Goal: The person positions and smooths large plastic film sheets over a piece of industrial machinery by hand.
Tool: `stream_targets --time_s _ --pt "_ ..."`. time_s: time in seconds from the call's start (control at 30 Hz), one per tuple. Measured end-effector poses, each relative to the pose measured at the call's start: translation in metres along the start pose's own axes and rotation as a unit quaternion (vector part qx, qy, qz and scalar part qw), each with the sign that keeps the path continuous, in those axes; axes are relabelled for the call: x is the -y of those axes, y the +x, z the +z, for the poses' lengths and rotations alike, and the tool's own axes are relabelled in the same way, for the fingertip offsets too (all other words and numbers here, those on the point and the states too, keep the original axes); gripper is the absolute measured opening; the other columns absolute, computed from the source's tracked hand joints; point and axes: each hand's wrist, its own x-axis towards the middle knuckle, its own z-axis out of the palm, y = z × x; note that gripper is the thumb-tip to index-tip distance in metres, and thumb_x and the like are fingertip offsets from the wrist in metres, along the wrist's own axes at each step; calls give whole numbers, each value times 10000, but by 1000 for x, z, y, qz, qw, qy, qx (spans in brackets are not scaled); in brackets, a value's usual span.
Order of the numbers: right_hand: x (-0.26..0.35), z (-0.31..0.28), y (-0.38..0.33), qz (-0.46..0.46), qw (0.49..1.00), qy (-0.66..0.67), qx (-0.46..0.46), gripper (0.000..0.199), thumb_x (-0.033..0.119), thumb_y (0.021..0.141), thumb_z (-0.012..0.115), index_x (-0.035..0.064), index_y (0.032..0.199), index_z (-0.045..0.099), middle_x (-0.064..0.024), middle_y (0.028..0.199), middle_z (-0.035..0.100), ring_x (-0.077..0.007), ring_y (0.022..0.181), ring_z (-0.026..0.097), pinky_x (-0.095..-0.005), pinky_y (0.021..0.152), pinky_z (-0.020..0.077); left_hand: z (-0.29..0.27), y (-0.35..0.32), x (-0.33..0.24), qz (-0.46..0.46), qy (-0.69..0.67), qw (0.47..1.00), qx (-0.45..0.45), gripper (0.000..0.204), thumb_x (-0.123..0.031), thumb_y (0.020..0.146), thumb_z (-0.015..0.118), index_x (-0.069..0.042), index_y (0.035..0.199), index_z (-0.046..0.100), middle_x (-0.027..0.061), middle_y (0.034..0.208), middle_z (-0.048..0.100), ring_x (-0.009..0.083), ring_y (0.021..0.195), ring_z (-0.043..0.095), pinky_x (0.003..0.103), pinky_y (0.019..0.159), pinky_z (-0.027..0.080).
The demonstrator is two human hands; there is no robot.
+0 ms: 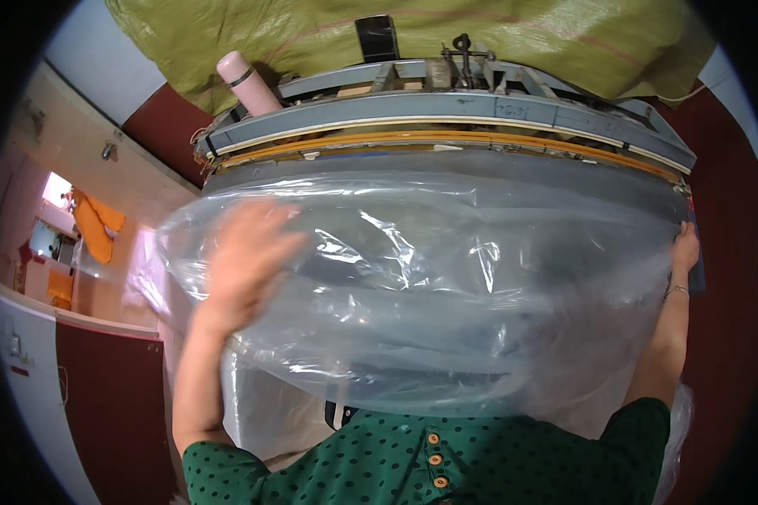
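A large clear plastic sheet (446,320), perhaps a bag, spreads over a grey worktop (556,172) and hangs down against my body. Its surface is creased and shiny. My left hand (254,261) is over the left part of the plastic, blurred by motion, its fingers seemingly stretched out with nothing in them. At the far right, my right hand (686,248) pinches the plastic's edge by the worktop's corner; its fingertips are partly hidden.
Behind the worktop runs a long grey metal frame (354,111) with an orange strip (446,137) and a clamp-like fitting (463,63). A pink flask (248,84) leans at its left end. Yellow-green woven sheeting (522,29) lies beyond. An open doorway (101,244) is at left.
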Motion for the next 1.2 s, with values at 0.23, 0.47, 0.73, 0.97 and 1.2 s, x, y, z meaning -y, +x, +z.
stream_targets --time_s 0.23,0.47,0.73,0.97,1.2 --pt "-4 13 8 -12 1000 22 13 325 374 891 345 82 918 483 -217 807 569 -431 772 521 -508 615 398 96 -25 88 -230 -166 951 121 441 -262 814 532 -4 1163 457 172 1261 402 342 1163 368 372 957 313" --pt "-7 14 13 -6 999 33 34 340 374 895 342 74 928 497 -208 845 566 -423 790 513 -480 636 404 112 46 43 -55 -115 991 -50 401 -200 780 573 11 1109 485 150 1174 478 325 1036 461 368 852 409" --pt "-49 45 27 25 975 221 -12 397 399 880 394 43 962 548 -153 842 592 -324 797 554 -397 682 418 129 36 42 -152 -92 981 -78 261 -231 781 576 -16 927 588 117 986 576 304 841 539 363 712 458" --pt "-101 11 38 135 800 583 46 330 331 845 533 46 1006 576 -18 929 588 -109 864 531 -255 770 410 155 58 64 -306 -190 923 -136 177 -179 720 640 -14 757 590 114 693 578 292 636 558 368 568 431" --pt "-143 -69 13 165 697 697 22 328 254 833 567 60 1095 531 -11 1026 557 -103 932 501 -243 797 394 158 64 74 -340 -235 903 -122 208 -175 681 668 -27 808 596 118 675 586 271 621 570 349 567 440"
